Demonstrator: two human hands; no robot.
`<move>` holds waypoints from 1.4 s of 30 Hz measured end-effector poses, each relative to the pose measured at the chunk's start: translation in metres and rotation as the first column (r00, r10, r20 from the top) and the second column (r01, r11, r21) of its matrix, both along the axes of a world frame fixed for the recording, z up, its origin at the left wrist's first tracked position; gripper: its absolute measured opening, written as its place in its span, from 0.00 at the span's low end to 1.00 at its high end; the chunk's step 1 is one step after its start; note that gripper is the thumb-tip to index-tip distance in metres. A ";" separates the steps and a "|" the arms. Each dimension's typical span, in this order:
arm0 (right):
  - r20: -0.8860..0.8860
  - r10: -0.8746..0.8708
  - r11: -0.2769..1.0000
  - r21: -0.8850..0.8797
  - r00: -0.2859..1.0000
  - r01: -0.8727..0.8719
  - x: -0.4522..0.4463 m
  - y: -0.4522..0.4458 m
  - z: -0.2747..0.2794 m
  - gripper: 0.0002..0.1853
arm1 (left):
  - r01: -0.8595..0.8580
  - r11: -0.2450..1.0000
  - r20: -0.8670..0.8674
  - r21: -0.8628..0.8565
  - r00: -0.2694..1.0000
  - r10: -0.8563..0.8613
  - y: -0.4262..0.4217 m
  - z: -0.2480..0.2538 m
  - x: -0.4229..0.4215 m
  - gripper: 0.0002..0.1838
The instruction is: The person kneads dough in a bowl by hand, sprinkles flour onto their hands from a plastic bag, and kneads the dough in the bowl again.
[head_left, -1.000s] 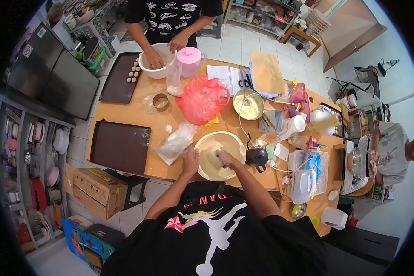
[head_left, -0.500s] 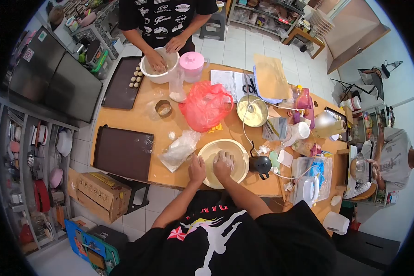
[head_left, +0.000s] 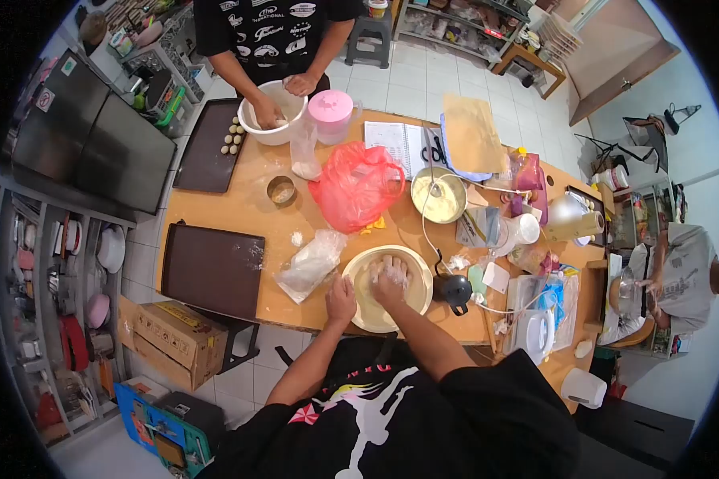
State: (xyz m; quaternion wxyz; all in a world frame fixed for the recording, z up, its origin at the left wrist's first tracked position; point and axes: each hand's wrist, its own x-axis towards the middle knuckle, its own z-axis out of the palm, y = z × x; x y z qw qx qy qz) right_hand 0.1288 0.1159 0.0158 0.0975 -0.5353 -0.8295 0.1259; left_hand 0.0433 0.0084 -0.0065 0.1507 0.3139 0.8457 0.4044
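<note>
cream bowl (head_left: 417,298) — left hand (head_left: 341,298) curled at its rim, grip unclear — right hand (head_left: 390,279) floury, loosely spread inside

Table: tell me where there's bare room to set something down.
Bare table lies between the far tray and near tray, left of the ring. A narrower strip runs between near tray and white bag. Crowded: right of the bowl.

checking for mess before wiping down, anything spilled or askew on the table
A white clump lies loose on the table, outside the whitish bag nearby; pale smudges mark the nearer dark tray. Both look spilled.
</note>
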 end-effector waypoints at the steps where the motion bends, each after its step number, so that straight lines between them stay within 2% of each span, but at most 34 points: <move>1: -0.021 -0.012 1.000 -0.028 1.000 0.011 0.000 0.003 -0.001 0.18 | -0.003 0.999 -0.007 0.042 1.000 0.003 0.003 0.002 -0.001 0.16; 2: -0.039 -0.026 0.998 -0.063 0.999 0.024 0.001 0.003 -0.004 0.19 | -0.004 0.997 -0.011 0.078 1.000 0.005 0.001 0.003 -0.001 0.17; 3: -0.157 0.005 0.940 -0.336 0.988 -0.058 0.009 0.015 -0.008 0.19 | -0.001 0.999 0.008 0.048 1.000 0.000 -0.003 0.004 0.000 0.17; 4: -0.280 0.004 0.809 -0.563 0.960 -0.168 0.022 0.040 -0.011 0.19 | -0.001 1.000 0.025 0.025 1.000 0.000 -0.002 0.005 -0.001 0.17; 6: -0.369 0.112 0.748 -0.580 0.923 -0.323 0.032 0.046 -0.002 0.19 | -0.015 1.000 0.040 0.015 0.999 0.014 -0.001 0.010 0.001 0.17; 8: -0.223 0.369 0.885 -0.213 0.902 -0.414 0.033 0.036 0.011 0.18 | -0.048 0.998 0.038 0.044 0.998 0.046 0.003 0.016 0.002 0.17; 11: -0.269 0.490 0.823 -0.169 0.829 -0.542 0.031 0.010 0.028 0.15 | -0.001 0.997 0.141 -0.078 0.990 0.012 0.001 0.011 -0.001 0.19; 12: -0.128 0.554 0.789 -0.234 0.823 -0.568 0.027 -0.004 0.053 0.14 | -0.017 0.999 0.115 -0.050 0.993 0.023 0.000 0.010 0.000 0.18; 15: 0.000 0.670 0.729 -0.183 0.742 -0.659 0.026 -0.030 0.045 0.12 | -0.041 0.999 0.065 -0.005 0.997 0.041 0.003 0.011 0.000 0.16; 16: -0.078 0.690 0.718 -0.056 0.720 -0.694 0.028 -0.037 0.045 0.10 | -0.033 0.999 0.072 -0.023 0.997 0.034 0.002 0.013 0.000 0.16; 17: -0.179 0.643 0.760 0.024 0.745 -0.650 0.028 -0.042 0.040 0.10 | -0.023 0.999 0.080 -0.042 0.996 0.026 0.001 0.014 -0.001 0.16; 19: -0.385 0.542 0.837 0.163 0.747 -0.523 0.024 -0.044 0.031 0.10 | -0.021 0.999 0.089 0.027 0.996 0.018 0.001 0.011 -0.001 0.15; 22: -0.265 0.549 0.800 -0.108 0.793 -0.590 0.033 -0.046 0.028 0.10 | -0.033 0.996 0.028 0.081 0.999 0.031 0.001 0.019 0.003 0.15; 25: -0.029 0.620 0.775 -0.139 0.784 -0.617 0.022 -0.034 0.016 0.10 | -0.046 0.994 -0.004 0.104 0.999 0.046 0.006 0.018 0.003 0.16; 28: -0.062 0.585 0.809 -0.028 0.809 -0.587 0.012 -0.026 0.011 0.11 | -0.015 1.000 0.046 0.022 0.999 0.014 0.000 0.003 0.002 0.16; 30: -0.044 0.497 0.867 -0.010 0.866 -0.498 0.001 -0.026 0.009 0.11 | 0.013 1.000 0.026 -0.003 1.000 -0.013 -0.005 -0.003 0.000 0.15; 33: -0.010 0.355 0.935 0.031 0.935 -0.355 -0.012 -0.017 0.004 0.12 | 0.039 0.999 0.105 0.001 0.994 -0.039 -0.005 -0.005 -0.003 0.15; 34: 0.001 0.309 0.950 0.044 0.951 -0.309 -0.014 -0.017 0.002 0.12 | 0.055 0.997 0.104 -0.059 0.993 -0.048 -0.005 -0.003 -0.004 0.14; 37: 0.036 0.214 0.975 -0.062 0.976 -0.211 -0.018 -0.014 0.001 0.15 | 0.084 0.996 0.049 -0.022 0.995 -0.083 -0.005 0.000 -0.007 0.15; 40: -0.168 -0.190 0.924 -0.363 0.967 0.118 -0.018 -0.001 -0.017 0.19 | 0.045 0.999 -0.008 -0.009 0.999 -0.045 -0.004 -0.007 -0.004 0.16; 42: -0.295 -0.436 0.857 -0.424 0.850 0.292 -0.021 0.012 -0.026 0.21 | 0.071 0.997 0.043 -0.039 0.997 -0.070 -0.005 -0.004 -0.006 0.17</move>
